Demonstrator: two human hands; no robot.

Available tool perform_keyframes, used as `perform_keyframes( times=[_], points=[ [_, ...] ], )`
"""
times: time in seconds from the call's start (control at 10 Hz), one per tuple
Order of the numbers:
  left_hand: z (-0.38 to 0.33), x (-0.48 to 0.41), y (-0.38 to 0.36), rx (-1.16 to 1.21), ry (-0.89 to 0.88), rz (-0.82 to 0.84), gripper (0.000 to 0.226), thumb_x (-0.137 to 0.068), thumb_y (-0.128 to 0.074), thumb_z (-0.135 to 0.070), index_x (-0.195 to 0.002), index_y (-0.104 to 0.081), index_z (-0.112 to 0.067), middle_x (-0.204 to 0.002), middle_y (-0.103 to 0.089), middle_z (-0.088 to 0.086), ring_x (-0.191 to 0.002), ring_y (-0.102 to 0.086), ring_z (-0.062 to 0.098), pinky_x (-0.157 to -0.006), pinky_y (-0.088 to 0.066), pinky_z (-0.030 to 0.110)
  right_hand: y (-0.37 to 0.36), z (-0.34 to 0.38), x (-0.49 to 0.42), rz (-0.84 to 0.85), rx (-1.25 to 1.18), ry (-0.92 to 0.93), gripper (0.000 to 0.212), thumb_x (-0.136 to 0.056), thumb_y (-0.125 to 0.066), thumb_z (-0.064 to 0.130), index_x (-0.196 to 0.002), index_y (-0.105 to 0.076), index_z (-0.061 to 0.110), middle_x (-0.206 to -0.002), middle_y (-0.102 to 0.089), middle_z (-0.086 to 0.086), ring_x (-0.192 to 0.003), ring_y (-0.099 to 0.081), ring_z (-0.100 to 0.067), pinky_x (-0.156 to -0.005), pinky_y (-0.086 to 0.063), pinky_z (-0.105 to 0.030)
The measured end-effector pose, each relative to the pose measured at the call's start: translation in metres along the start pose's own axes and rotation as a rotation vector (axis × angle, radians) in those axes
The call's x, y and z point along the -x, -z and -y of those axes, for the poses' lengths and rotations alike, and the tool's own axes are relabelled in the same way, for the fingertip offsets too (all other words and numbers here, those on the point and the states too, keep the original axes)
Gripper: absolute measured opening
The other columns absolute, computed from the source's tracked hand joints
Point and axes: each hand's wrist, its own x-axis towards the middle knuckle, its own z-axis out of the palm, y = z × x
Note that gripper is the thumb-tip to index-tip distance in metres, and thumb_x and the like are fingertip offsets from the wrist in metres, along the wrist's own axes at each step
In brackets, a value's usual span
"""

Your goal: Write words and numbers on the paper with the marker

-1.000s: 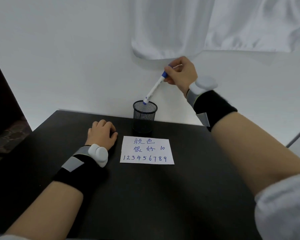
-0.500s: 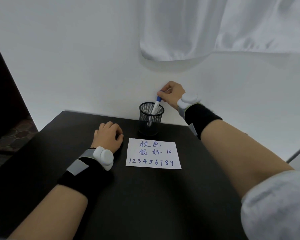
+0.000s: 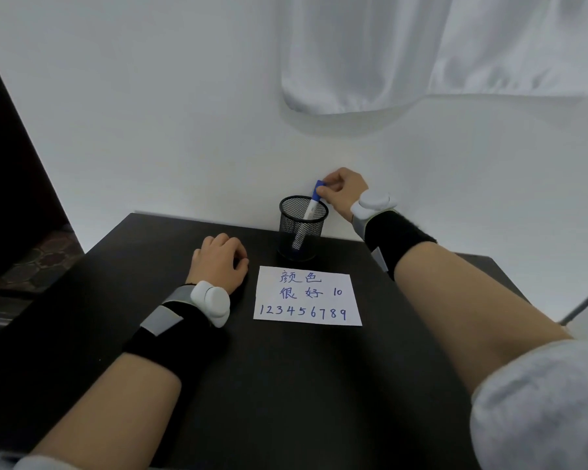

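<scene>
My right hand (image 3: pixel 345 191) pinches the marker (image 3: pixel 311 207) inside the mesh cup (image 3: pixel 294 228) behind the paper (image 3: pixel 352 301); my left hand (image 3: pixel 218 261) lies relaxed beside it.

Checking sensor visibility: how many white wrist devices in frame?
2. The left wrist device sits beside the paper's left edge; the right wrist device is right of the mesh cup, where the right hand pinches the marker. No others visible.

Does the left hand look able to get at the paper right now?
Probably yes. The left hand rests on the table just left of the paper, nothing lies between them, and the right arm is on the paper's far side.
</scene>
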Motion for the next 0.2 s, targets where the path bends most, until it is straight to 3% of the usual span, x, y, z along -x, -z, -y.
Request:
perform_keyframes(
  times=[0.2],
  points=[
    [0.002,-0.002,-0.002,-0.014,-0.015,-0.017,0.011,-0.088,-0.057,-0.030,-0.096,-0.058,-0.023,-0.105,-0.053,0.000,-0.106,-0.045,0.023,-0.091,-0.039,0.041,0.004,-0.017,0.010,-0.074,-0.053,-0.010,0.018,-0.086,-0.066,0.026,-0.101,-0.059,0.018,-0.099,-0.068,-0.013,-0.092,-0.067,-0.030,-0.082,-0.055,-0.041]
  ],
)
